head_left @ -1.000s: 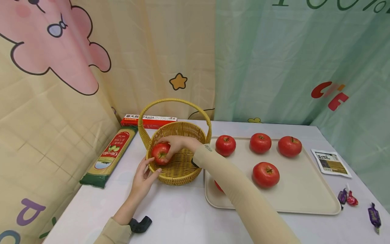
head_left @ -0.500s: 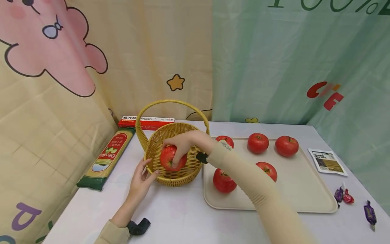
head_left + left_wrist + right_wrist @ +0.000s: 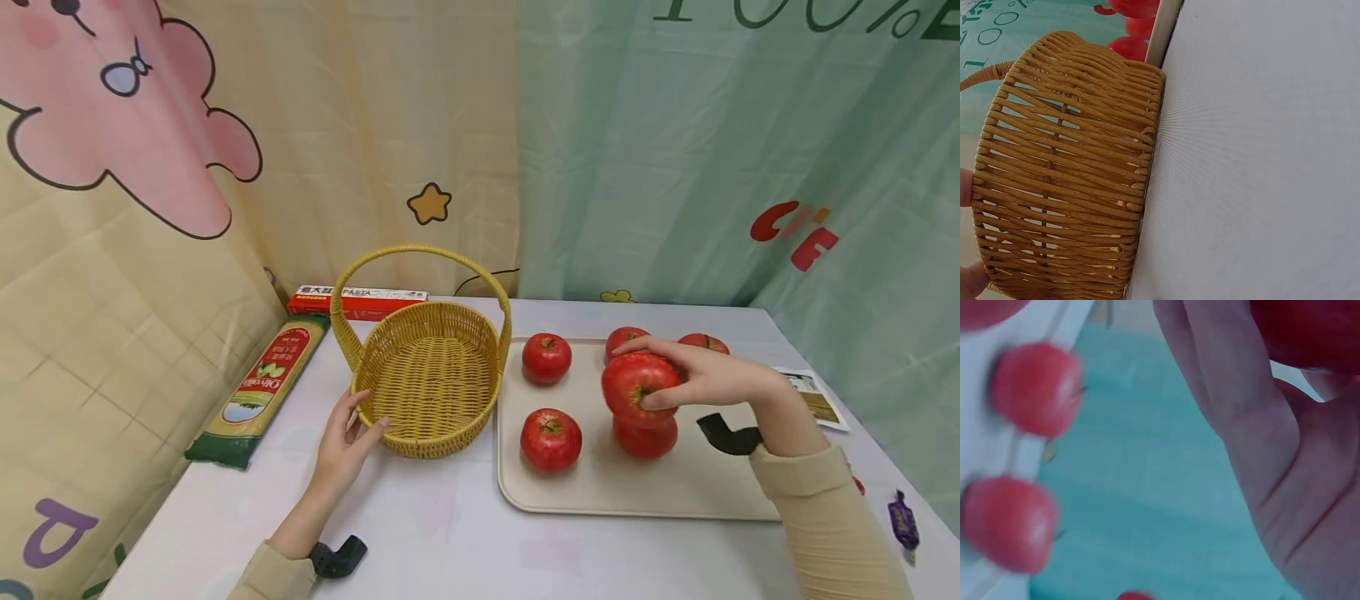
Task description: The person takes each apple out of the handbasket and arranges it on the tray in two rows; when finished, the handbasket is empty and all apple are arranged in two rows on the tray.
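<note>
My right hand (image 3: 697,375) grips a red apple (image 3: 637,387) above the tray (image 3: 720,475); in the right wrist view, this apple (image 3: 1316,331) shows at the top beside the fingers. Behind and below it, another apple (image 3: 645,437) is partly covered. My left hand (image 3: 341,450) holds the near-left rim of a yellow wicker basket (image 3: 435,375) with thumb and fingers. No apple lies inside the basket. The left wrist view has the basket's woven side (image 3: 1066,175) up close, with two fingertips at its rim.
On the tray are several other apples, including a front-left apple (image 3: 551,442) and a back-left apple (image 3: 547,358). Left of the basket lie a pasta bag (image 3: 262,387) and a red pasta box (image 3: 360,303). A packet (image 3: 813,397) and a purple candy (image 3: 903,521) are at right.
My right hand has lifted the apple out of the basket and carried it right, over the tray. My left hand has stayed at the basket's rim.
</note>
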`<state>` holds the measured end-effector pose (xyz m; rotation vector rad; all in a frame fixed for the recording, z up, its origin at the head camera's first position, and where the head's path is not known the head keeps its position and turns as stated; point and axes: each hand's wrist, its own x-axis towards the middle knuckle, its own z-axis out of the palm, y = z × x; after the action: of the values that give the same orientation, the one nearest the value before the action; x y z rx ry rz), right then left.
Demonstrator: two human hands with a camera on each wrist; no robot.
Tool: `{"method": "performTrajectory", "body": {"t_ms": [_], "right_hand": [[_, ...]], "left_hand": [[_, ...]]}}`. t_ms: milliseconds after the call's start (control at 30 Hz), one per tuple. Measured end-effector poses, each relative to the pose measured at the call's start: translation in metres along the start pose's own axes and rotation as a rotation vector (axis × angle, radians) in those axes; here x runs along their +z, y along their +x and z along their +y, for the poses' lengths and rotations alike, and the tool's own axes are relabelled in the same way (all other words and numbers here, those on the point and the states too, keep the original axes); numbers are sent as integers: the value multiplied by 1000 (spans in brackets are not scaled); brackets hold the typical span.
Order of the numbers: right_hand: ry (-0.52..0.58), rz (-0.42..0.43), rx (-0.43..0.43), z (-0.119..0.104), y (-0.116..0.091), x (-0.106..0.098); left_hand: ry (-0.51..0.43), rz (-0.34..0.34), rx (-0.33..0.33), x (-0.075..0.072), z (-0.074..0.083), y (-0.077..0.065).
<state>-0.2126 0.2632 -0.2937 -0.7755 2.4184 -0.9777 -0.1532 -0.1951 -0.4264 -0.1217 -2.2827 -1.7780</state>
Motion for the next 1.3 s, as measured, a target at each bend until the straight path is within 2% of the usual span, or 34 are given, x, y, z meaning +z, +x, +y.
{"method": "performTrajectory", "body": {"t_ms": [133, 267, 400, 567, 667, 867, 967, 1067, 1167, 1300], "right_hand": [[56, 193, 99, 53, -35, -7], [73, 280, 197, 96, -56, -8], [90, 286, 285, 130, -70, -4], [122, 209, 398, 155, -87, 0], [128, 176, 420, 161, -97, 0], [200, 150, 348, 160, -104, 0], [218, 153, 358, 157, -103, 1], [168, 165, 376, 153, -101, 2], [66, 195, 390, 143, -99, 2], [-65, 256, 374, 121, -91, 4]], "left_hand": [[8, 6, 13, -2, -12, 3], [4, 17, 14, -2, -16, 4], [8, 22, -3, -2, -16, 4], [5, 16, -8, -2, -15, 4], [8, 19, -19, -2, -14, 5], [-6, 15, -24, -3, -14, 7], [-4, 14, -25, -4, -14, 7], [3, 16, -34, -4, -13, 6], [12, 6, -50, -6, -11, 6], [127, -81, -91, -16, -6, 9]]}}
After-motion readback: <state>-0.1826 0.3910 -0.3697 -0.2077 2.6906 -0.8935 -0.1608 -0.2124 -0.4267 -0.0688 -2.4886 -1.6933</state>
